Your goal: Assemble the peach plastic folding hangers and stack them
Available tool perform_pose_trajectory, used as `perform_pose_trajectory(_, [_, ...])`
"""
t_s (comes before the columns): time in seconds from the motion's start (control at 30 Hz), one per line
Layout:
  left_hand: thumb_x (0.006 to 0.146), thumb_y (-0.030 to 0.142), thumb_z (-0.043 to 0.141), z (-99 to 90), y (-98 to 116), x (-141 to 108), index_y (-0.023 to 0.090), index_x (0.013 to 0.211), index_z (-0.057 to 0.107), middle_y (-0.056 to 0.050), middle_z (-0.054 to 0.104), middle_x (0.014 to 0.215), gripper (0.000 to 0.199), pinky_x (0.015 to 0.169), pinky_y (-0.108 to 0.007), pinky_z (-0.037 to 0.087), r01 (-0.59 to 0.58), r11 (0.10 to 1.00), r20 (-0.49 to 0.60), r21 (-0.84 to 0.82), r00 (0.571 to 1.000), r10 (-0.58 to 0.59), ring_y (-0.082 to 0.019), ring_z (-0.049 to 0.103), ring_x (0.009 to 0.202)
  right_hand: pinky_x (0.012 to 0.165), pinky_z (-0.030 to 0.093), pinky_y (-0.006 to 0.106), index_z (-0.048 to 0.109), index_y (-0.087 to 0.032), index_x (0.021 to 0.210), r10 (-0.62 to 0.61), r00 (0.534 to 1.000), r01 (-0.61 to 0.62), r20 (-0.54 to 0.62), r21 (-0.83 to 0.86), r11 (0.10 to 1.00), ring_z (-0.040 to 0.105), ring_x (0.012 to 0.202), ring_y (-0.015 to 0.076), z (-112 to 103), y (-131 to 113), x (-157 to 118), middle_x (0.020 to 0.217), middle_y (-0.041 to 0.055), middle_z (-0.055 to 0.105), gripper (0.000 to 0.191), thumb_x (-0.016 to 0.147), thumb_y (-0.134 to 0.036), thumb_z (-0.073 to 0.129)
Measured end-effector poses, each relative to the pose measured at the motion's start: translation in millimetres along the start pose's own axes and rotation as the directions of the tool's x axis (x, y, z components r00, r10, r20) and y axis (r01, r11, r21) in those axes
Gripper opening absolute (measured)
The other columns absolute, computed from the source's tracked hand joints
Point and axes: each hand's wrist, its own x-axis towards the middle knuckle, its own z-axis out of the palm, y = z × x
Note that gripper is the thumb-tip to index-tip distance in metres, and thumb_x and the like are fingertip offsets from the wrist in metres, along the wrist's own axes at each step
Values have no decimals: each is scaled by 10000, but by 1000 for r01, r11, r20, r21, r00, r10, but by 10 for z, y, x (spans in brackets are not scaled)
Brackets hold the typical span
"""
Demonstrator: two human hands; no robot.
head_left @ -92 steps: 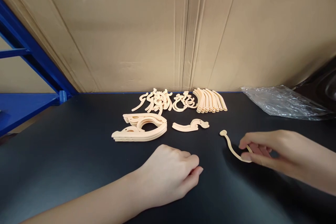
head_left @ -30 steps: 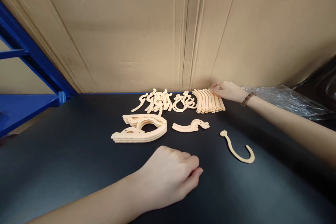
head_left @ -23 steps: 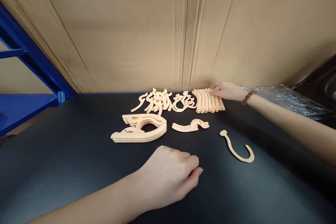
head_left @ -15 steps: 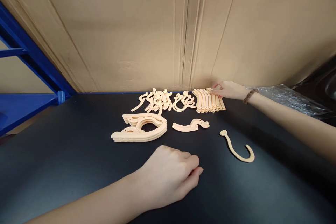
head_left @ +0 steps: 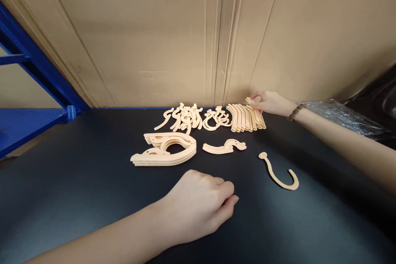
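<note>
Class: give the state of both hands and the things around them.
Left hand: fingers curled, nothing visibly held.
Right hand: pinching one beige curved strip, tilted up.
Beige strip row: side by side.
Large beige curved hook: lying flat, apart.
Looped beige stack: layered.
Two beige wavy pieces: overlapping.
Beige curved-piece pile: jumbled.
Beige small-hook pile: jumbled.
Clear plastic sheet: crumpled.

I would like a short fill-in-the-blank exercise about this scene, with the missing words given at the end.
1. The right hand pinches a curved hanger bar, while the curled left hand rests on a tabletop coloured ____.
2. The brown bracelet is worn on the ____ wrist.
3. The single hook lying apart resembles the punctuation sign called a ____.
4. The metal frame at the picture's left edge is painted ____.

Missing words: black; right; question mark; blue.
</note>
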Motion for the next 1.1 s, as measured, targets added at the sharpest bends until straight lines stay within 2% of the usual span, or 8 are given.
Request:
perform_pose_trajectory(0.17, [954,205,472,-2,-1,-12,207,653,325,59,463,572,335,465,-276,209,-5,1000,-9,1,1000,5,-115,371,459,663,508,306,608,-167,1192,-98,994,103,-44,137,985,668,752,206,-123,-113,-242,800,34,717,314,927,-326,556])
perform_pose_trajectory(0.3, [955,205,475,-10,-9,-21,206,645,350,58,459,562,334,456,-275,222,-39,999,-47,-3,998,39,-115,371,451,583,468,257,557,-238,1214,-254,967,243,18,229,943,632,617,162,-57,-347,-695,700,-42,689,373,843,-276,580])
perform_pose_trajectory(0.5, [986,207,445,28,-31,-45,200,649,435,54,476,561,337,450,-280,272,-179,984,-250,-12,953,170,-114,400,460,534,408,207,561,-228,1177,-582,807,558,95,199,806,554,524,108,243,-699,-1336,653,-73,612,376,815,-133,517])
perform_pose_trajectory(0.6, [983,185,461,40,-22,-52,191,676,478,48,512,588,308,463,-274,296,-217,976,-325,-2,923,204,-112,432,488,545,397,217,595,-214,1158,-621,771,602,142,156,783,581,556,114,324,-764,-1472,691,-48,631,361,836,-93,486])
perform_pose_trajectory(0.73, [949,175,511,29,-6,-42,182,712,506,29,537,648,236,473,-274,299,-182,983,-382,41,906,184,-132,455,567,541,388,222,592,-208,1174,-616,782,601,96,145,786,540,517,101,296,-674,-1500,660,-62,580,324,896,-114,454])
perform_pose_trajectory(0.87, [917,242,597,15,-27,-19,143,917,602,-36,616,875,99,629,-282,411,-105,994,-361,28,926,108,-192,532,807,576,398,220,615,-221,1085,-626,777,615,63,133,777,567,591,94,205,-513,-1574,742,-49,599,164,939,-236,540])
perform_pose_trajectory(0.97, [906,300,648,15,-48,1,131,1057,613,-59,624,997,230,763,-323,429,-82,996,-313,-34,947,67,-215,541,911,548,368,237,617,-217,859,-634,762,623,130,119,773,562,617,107,189,-467,-1713,757,-38,602,195,866,-397,692])
perform_pose_trajectory(1.1, [932,346,625,13,-58,6,132,1067,623,-52,630,998,253,809,-340,398,-92,992,-273,-83,960,66,-215,542,931,573,359,254,569,-221,772,-633,739,632,231,87,770,558,641,116,218,-494,-1857,740,-44,597,150,866,-267,678])
